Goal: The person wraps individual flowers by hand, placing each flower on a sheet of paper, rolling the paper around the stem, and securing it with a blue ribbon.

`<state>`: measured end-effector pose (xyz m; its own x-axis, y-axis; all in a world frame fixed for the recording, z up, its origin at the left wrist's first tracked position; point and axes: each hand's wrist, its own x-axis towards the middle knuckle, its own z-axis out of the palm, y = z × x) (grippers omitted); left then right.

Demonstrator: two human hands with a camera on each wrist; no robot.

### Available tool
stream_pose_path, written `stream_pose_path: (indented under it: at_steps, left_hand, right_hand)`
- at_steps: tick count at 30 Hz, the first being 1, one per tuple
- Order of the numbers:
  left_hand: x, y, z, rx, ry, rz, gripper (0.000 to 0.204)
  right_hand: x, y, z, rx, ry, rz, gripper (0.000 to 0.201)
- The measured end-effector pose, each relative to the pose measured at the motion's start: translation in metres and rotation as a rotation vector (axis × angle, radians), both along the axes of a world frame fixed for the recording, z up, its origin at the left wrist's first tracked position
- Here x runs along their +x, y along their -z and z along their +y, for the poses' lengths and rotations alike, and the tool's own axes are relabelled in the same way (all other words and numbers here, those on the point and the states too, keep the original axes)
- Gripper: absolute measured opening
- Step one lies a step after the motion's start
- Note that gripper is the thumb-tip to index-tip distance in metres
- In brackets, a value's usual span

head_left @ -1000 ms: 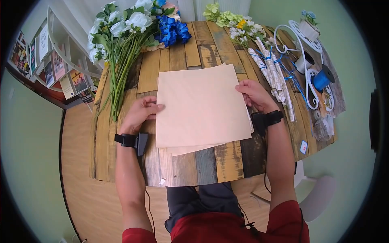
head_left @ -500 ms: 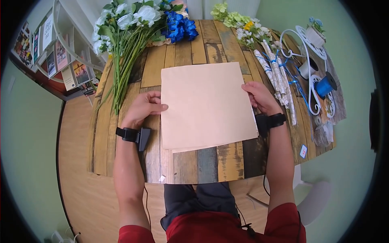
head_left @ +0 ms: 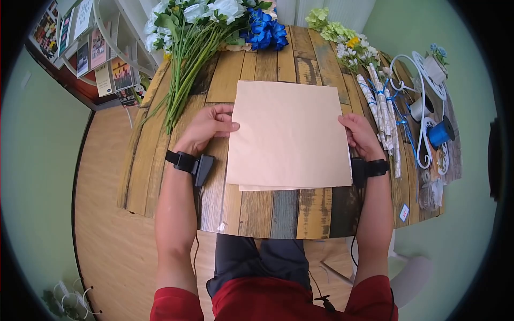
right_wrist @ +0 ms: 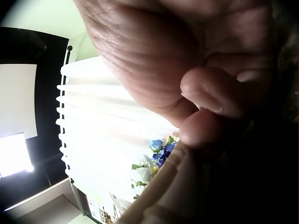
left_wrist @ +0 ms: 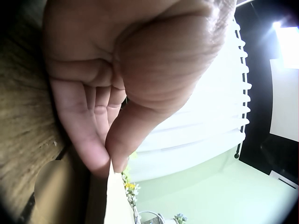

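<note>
Beige sheets of paper point(head_left: 289, 134), stacked, lie between both hands over the wooden table point(head_left: 254, 214). A strip of a lower sheet shows under the bottom edge. At the left edge, my left hand point(head_left: 208, 128) pinches the paper, thumb on top and fingers below. The left wrist view shows the paper's thin edge point(left_wrist: 112, 200) between thumb and fingertips. On the opposite side my right hand point(head_left: 362, 135) pinches the right edge. In the right wrist view the paper's edges point(right_wrist: 161, 186) run up to the fingertips, and the lower side is dark.
White roses point(head_left: 227, 9) with long green stems point(head_left: 187, 75) and blue flowers point(head_left: 265, 31) lie at the back left. To the right are paper-wrapped flower bundles point(head_left: 383, 107), a blue ribbon spool point(head_left: 440, 132) and a white scrolled metal stand point(head_left: 425, 152). A bookshelf point(head_left: 101, 32) stands left.
The sheets have turned slightly and lie more evenly over each other, with less of the lower one showing at an angle. Both hands keep their pinch. The head view has shifted.
</note>
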<state>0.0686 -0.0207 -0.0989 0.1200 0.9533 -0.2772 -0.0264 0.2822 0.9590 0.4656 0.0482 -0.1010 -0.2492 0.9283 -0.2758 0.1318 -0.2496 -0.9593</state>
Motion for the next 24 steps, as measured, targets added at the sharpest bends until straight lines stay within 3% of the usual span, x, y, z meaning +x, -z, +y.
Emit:
stream_pose_path:
  at_steps: [12, 18, 21, 22, 24]
  left_hand:
    - [0.001, 0.001, 0.002, 0.012, -0.028, 0.022, 0.045]
    - [-0.002, -0.01, 0.0, 0.121, -0.269, -0.027, 0.034]
    - [-0.019, -0.016, 0.0, 0.424, -0.635, 0.201, 0.031]
    - [-0.027, -0.015, -0.002, 0.428, -0.637, 0.199, 0.031]
    - [-0.041, -0.019, -0.008, 0.514, -0.875, 1.049, 0.036]
  right_hand:
    - [0.003, 0.001, 0.002, 0.005, 0.002, 0.023, 0.024]
    - [0.006, 0.0, 0.003, 0.007, -0.054, -0.024, 0.025]
    - [0.006, 0.002, 0.004, 0.008, -0.073, -0.032, 0.026]
    - [0.007, 0.003, 0.005, 0.012, -0.068, -0.031, 0.027]
    - [0.007, 0.004, 0.005, 0.02, -0.066, -0.033, 0.028]
